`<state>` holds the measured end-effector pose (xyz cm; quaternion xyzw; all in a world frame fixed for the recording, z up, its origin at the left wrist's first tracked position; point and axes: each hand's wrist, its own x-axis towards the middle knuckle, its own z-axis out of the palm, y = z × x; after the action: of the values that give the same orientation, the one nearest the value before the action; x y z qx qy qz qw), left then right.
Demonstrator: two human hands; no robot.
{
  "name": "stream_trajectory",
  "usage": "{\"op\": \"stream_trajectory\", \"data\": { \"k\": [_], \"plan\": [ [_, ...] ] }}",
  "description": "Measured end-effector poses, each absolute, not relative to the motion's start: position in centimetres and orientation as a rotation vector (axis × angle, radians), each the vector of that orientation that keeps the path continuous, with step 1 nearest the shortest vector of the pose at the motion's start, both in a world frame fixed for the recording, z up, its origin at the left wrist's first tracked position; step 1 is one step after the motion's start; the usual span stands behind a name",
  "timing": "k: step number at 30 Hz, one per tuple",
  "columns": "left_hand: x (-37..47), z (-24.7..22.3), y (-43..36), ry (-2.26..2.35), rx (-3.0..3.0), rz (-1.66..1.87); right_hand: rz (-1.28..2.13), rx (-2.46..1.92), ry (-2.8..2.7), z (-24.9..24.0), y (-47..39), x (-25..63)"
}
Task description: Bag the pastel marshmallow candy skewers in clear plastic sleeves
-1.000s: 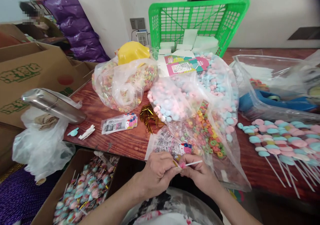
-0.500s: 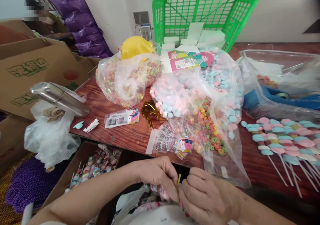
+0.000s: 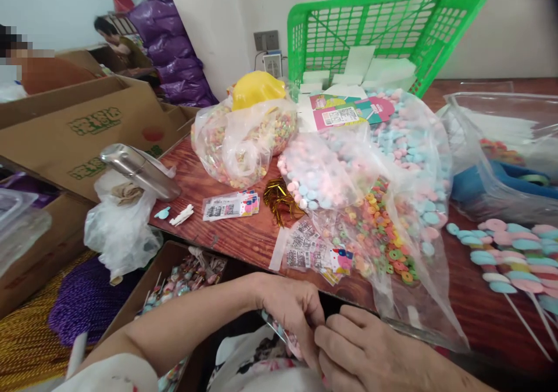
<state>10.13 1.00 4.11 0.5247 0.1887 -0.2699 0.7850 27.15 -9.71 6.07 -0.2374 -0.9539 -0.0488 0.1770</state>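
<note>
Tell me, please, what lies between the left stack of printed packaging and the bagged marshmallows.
A bundle of gold twist ties lies there, in the head view.

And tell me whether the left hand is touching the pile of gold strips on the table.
Apart. The head view shows it plainly: the fanned printed packets lie between the left hand and the pile of gold strips.

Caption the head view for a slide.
Left hand and right hand together at a partly hidden wrapped candy, before a table of bagged sweets and candy skewers.
</note>
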Motion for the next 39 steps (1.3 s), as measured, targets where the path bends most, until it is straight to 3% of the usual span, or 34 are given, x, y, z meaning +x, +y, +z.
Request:
{"op": "stream_trajectory", "data": {
  "k": [5,11,14,25,39],
  "plan": [
    [10.0,5.3,1.5,0.427,1.256,-0.495,-0.195,-0.779,-2.695,5.5,-10.2,26.5],
    [10.2,10.0,1.9,0.509,2.432,-0.16,-0.301,-0.955,-2.749,4.5,-8.2,26.9],
    [10.3,11.3,1.8,0.502,2.667,0.015,-0.287,-1.013,-2.651,4.8,-6.6,27.8],
    [10.1,10.4,2.9,0.379,1.942,0.109,-0.209,-0.856,-2.472,6.9,-7.1,29.0],
    [10.2,9.1,2.2,0.244,1.707,0.007,-0.077,-0.733,-2.486,6.4,-8.0,28.9]
  ]
}}
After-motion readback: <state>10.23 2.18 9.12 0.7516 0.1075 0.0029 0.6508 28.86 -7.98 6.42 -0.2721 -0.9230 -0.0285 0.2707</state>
